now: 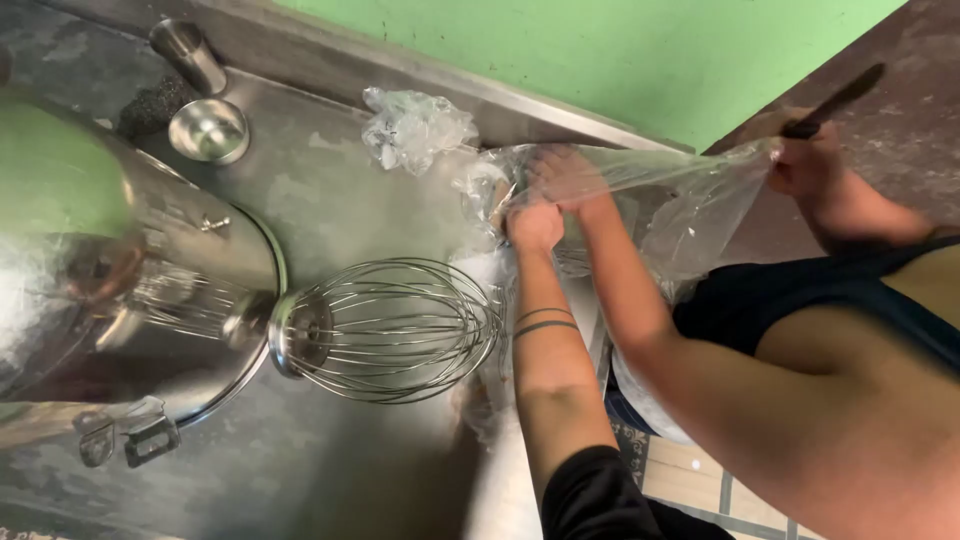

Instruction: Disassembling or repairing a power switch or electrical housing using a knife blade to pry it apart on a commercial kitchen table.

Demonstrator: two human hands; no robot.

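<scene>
My right hand (535,225) reaches up from the bottom, its fingers closed on the near edge of a large clear plastic bag (690,205) at the counter's edge. Another person in a dark sleeveless top stands at the right. One of that person's hands (565,175) is inside the bag beside mine. Their other hand (805,160) holds the bag's far edge and a dark-handled knife (835,100). What is in the bag is blurred by the plastic. My left hand is out of view.
A big wire whisk (390,325) lies on the steel counter (330,200), its head against a large steel mixing bowl (150,270). A small steel bowl (208,130), a steel cup (188,52) and crumpled plastic (415,125) sit near the green wall. Tiled floor shows at bottom right.
</scene>
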